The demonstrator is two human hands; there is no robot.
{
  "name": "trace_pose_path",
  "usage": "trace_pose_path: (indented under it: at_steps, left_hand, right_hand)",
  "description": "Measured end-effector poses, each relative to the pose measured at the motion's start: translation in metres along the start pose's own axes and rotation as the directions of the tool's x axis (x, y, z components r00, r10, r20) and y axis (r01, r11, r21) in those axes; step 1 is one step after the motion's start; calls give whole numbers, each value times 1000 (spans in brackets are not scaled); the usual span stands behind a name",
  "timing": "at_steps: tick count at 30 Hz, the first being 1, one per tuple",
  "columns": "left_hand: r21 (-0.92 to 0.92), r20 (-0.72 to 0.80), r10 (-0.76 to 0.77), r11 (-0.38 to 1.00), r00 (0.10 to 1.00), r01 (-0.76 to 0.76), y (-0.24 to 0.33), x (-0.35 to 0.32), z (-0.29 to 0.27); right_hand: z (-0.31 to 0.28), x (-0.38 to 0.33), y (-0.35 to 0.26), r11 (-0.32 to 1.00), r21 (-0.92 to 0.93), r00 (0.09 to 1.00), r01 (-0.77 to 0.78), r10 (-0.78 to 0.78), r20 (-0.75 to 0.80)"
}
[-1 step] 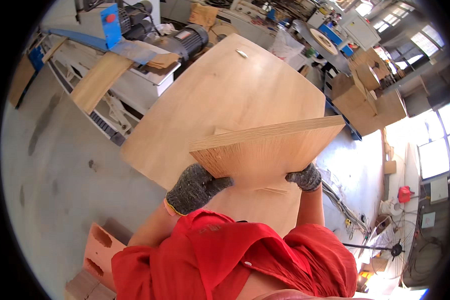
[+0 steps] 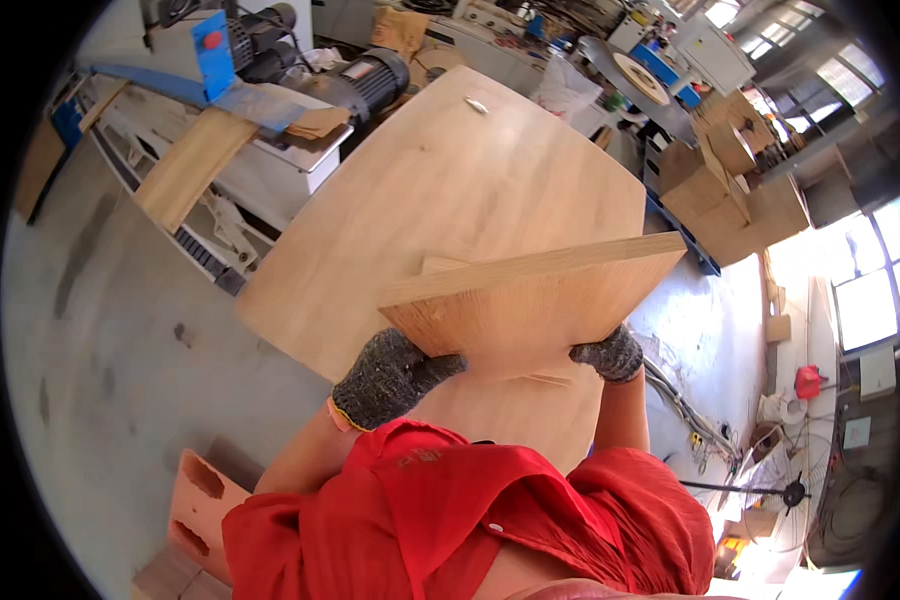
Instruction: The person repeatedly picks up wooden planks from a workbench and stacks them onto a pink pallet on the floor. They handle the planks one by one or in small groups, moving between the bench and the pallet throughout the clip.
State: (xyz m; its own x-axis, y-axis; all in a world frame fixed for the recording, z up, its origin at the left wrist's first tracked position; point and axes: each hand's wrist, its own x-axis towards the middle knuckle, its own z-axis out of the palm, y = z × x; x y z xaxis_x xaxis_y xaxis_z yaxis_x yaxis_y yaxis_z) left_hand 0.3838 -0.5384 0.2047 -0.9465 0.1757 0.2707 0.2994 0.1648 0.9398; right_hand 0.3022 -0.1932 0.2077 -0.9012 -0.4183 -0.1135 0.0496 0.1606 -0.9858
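Observation:
A thick, light-brown wooden board [image 2: 535, 310] is held up in front of my chest, tilted, its long edge facing up. My left hand [image 2: 392, 375], in a dark grey knit glove, grips its left end with the thumb on the near face. At the other end my right hand [image 2: 610, 356], gloved alike, holds the board with its thumb on the same face; its other fingers are hidden behind. Beneath lies a large wooden panel [image 2: 440, 185] that works as a tabletop. Part of a smaller wood piece [image 2: 442, 264] shows just behind the held board.
At the far left stands a machine with a dark motor [image 2: 375, 80] and a curved wood sheet [image 2: 195, 165]. Cardboard boxes [image 2: 705, 190] are stacked beyond the right edge. A pink holed block [image 2: 200, 500] is by my left elbow. Cables [image 2: 690, 420] and a fan [image 2: 792, 492] are at right.
My view has shifted very slightly, moving the surroundings a little to the left. Both hands keep the same hold on the wooden board.

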Motion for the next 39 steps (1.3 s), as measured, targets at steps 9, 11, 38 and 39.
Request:
trace_pose_path:
  at_steps: [9, 11, 38, 39]
  left_hand:
    - [53, 67, 249, 966, 966, -252, -25, 5, 59]
    - [107, 167, 265, 953, 950, -285, -29, 0, 69]
    - [-423, -285, -765, 641, 578, 640, -119, -202, -69]
    - [-500, -318, -785, 616, 532, 609, -124, -217, -68]
  right_hand:
    - [-44, -5, -3, 959, -268, 985, 95, -129, -113]
    - [-47, 12, 6, 928, -371, 963, -13, -88, -256]
    - [263, 279, 5, 990, 50, 893, -133, 98, 440]
    - [299, 290, -4, 945, 203, 868, -255, 131, 479]
